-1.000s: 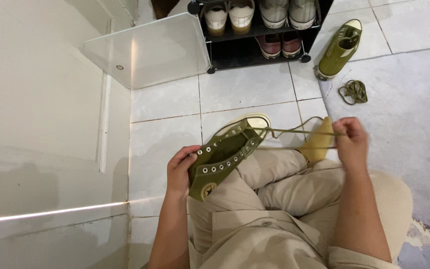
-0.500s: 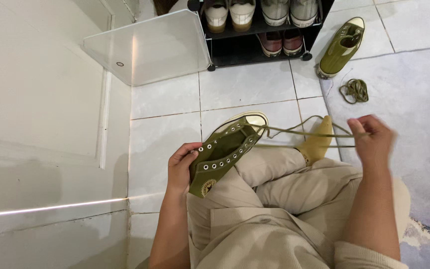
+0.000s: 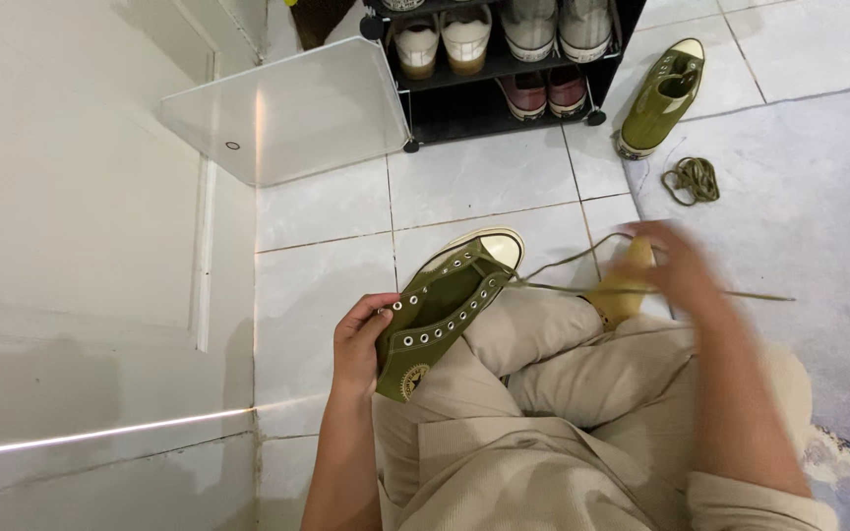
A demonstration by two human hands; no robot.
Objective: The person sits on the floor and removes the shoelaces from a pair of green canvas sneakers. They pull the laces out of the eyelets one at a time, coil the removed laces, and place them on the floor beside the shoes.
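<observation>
- My left hand point(image 3: 359, 339) is closed on the ankle end of an olive-green high-top sneaker point(image 3: 445, 305), thumb on the near side and fingers curled over the collar.
- That sneaker lies tilted across my left knee, its cream toe cap pointing away from me toward the white tiled floor point(image 3: 327, 285).
- An olive-green shoelace point(image 3: 553, 267) runs out of the eyelets near the toe and stretches to the right, one strand reaching on over the grey rug point(image 3: 819, 216).
- My right hand point(image 3: 676, 265) is blurred just beside the lace strands, over my foot in a mustard-yellow sock point(image 3: 614, 297); I cannot tell whether its fingers pinch the lace or are loose.
- My legs in beige trousers point(image 3: 543, 393) are folded under the sneaker.
- A second olive-green sneaker point(image 3: 659, 96) lies well apart at the edge of the rug, with a coiled olive lace point(image 3: 693, 180) near it.
- A black shoe rack point(image 3: 504, 59) holding pale and dark red shoes stands beyond, its translucent door point(image 3: 287, 108) swung open to the left.
</observation>
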